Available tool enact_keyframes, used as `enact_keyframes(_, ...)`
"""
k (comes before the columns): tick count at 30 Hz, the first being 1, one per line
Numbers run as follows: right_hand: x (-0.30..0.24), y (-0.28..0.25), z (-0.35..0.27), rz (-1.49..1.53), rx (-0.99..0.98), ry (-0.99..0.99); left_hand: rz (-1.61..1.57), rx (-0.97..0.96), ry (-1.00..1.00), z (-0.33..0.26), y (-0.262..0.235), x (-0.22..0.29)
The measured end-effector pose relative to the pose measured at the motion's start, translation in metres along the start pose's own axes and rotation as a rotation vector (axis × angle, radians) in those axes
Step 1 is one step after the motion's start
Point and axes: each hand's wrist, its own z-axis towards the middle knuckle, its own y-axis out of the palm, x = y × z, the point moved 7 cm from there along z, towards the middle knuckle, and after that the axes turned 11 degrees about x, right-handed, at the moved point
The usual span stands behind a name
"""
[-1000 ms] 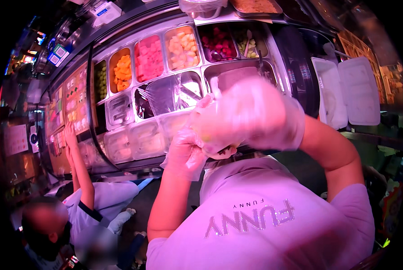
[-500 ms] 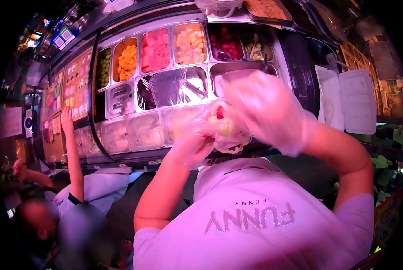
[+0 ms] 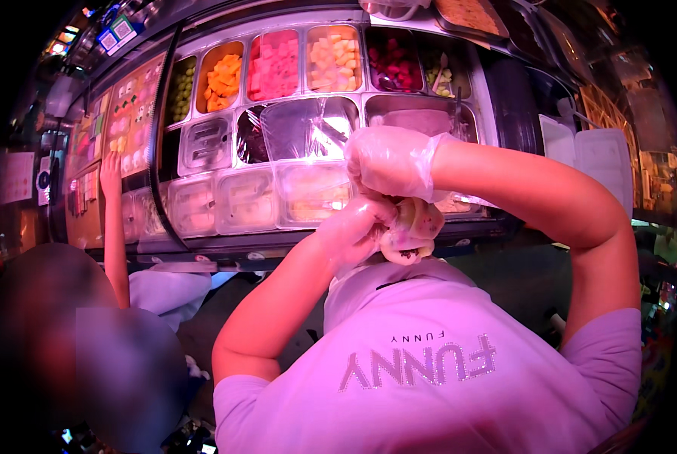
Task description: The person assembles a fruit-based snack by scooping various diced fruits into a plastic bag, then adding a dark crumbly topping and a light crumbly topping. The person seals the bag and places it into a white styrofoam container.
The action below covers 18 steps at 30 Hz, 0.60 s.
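My left hand point(image 3: 357, 231), in a clear plastic glove, is closed around a rounded pale thing point(image 3: 414, 234) with dark and coloured bits showing in it. Whether it is a cup or a wrapped food I cannot tell. Just beyond it, my right hand point(image 3: 391, 163), gloved the same way, is bent inward with its fingers curled toward the left hand. Its fingertips are mostly hidden, so what lies in them does not show. Behind the right hand is a metal pan point(image 3: 463, 125); to its left stretches a sheet of clear film point(image 3: 308, 129) over a pan.
Along the far row stand pans of orange cubes point(image 3: 223, 83), pink cubes point(image 3: 274, 66), pale yellow cubes point(image 3: 333, 60) and dark red pieces point(image 3: 391, 66). Lidded tubs point(image 3: 245, 200) line the near edge. A white foam box point(image 3: 603, 166) stands at right. Another person's arm point(image 3: 114, 219) reaches in at left.
My right hand has swung left and inward, its forearm now crossing over the pans. The left hand and the rounded thing have shifted slightly right. The other person's head has come nearer.
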Motion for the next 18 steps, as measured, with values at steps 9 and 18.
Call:
enact_keyframes(9, -0.062, -0.056, -0.020, 0.096, 0.320, -0.697, -0.180, -0.079, -0.043, 0.001, -0.011, 0.014)
enact_keyframes(18, -0.056, -0.052, -0.077, -0.180, 0.192, -0.901, -0.366, -0.134, 0.148, -0.020, -0.015, 0.036)
